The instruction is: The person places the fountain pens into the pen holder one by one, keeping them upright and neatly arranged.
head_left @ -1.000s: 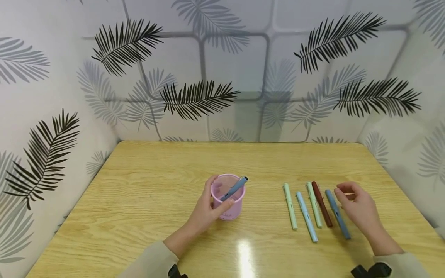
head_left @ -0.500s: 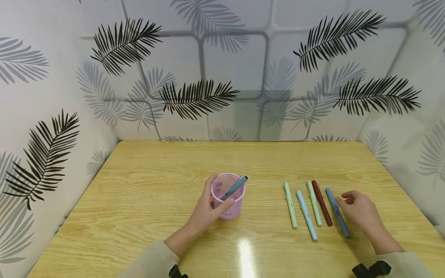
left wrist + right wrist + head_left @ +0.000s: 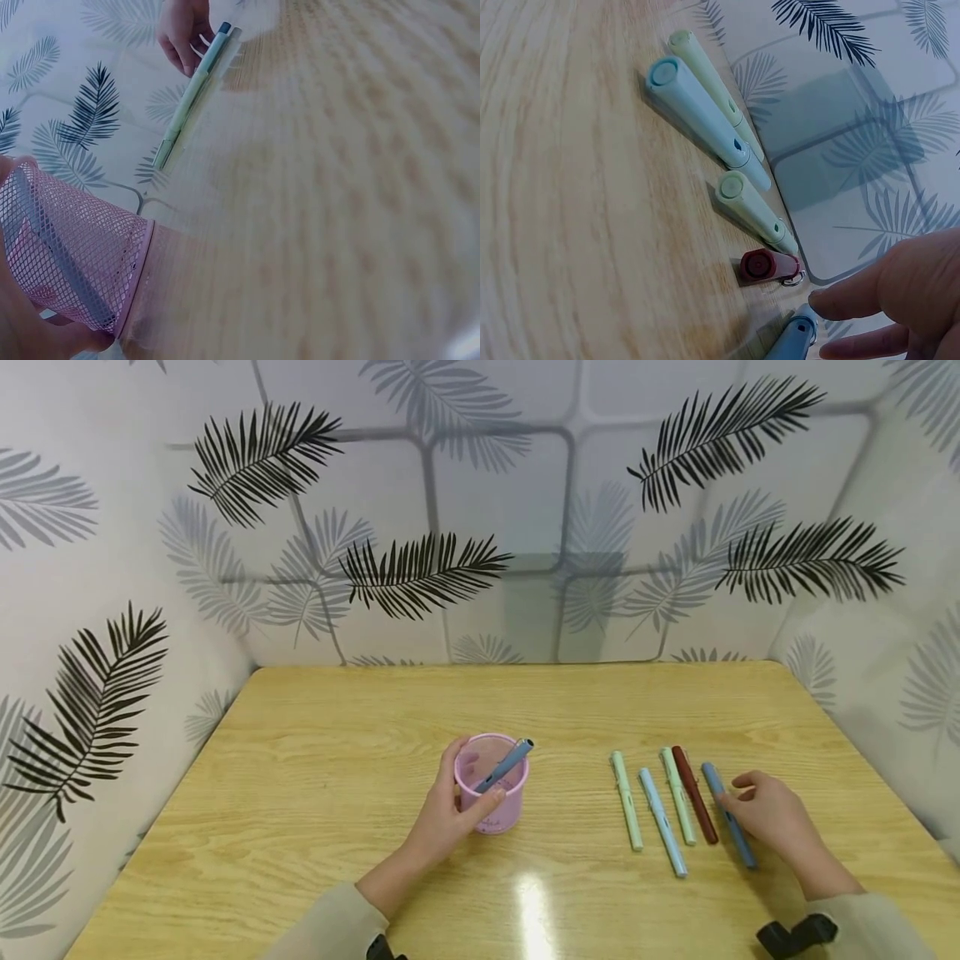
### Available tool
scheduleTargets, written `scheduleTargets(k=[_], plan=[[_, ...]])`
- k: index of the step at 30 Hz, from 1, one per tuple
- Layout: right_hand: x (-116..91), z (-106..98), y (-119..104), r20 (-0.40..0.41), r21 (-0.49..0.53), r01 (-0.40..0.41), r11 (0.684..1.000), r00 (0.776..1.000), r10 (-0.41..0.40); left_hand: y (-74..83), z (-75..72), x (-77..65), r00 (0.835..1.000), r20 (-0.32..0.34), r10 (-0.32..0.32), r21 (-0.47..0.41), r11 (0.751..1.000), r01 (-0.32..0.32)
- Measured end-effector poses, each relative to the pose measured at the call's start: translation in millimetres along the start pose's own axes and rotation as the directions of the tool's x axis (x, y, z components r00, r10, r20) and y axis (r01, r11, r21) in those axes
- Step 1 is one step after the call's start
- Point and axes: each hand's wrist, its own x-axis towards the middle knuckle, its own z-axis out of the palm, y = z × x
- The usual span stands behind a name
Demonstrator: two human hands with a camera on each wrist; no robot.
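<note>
My left hand (image 3: pixel 438 820) grips a pink mesh pen cup (image 3: pixel 504 815) standing on the table, thumb near its front rim. A greyish-blue pen (image 3: pixel 508 765) leans inside the cup, its end poking above the rim. On the right, my right hand (image 3: pixel 774 817) is at a dark blue pen (image 3: pixel 738 843) lying on the table, with a fingertip right at its cap. The right wrist view shows the thumb and a finger (image 3: pixel 862 343) spread apart beside that blue pen (image 3: pixel 793 339).
Left of the dark blue pen lie a dark red pen (image 3: pixel 696 797), a green pen (image 3: pixel 678 797), a light blue pen (image 3: pixel 663 823) and another green pen (image 3: pixel 627 802), roughly side by side. A leaf-patterned backdrop (image 3: pixel 480 510) rises behind the wooden table (image 3: pixel 300 760).
My right hand has lowered slightly and come left, its fingertip now at the dark blue pen. The left hand keeps its hold on the pen cup.
</note>
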Motion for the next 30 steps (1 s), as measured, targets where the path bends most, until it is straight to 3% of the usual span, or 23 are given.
scheduleTargets(k=[15,24,30], plan=[[10,0,-4,0.020,-0.008,0.052,0.999,0.998,-0.052,0.0,0.5,-1.0,1.000,-0.020,-0.010,0.003,1.000,0.010],[5,-4,-6,0.026,-0.003,0.020,1.000,0.999,-0.020,1.1,0.8,-1.1,1.000,-0.003,-0.023,-0.009,1.000,0.023],[-2,-6,-12,-0.029,0.030,0.037,0.999,0.999,-0.036,0.3,0.7,-1.9,1.000,-0.007,-0.017,-0.029,0.999,0.017]])
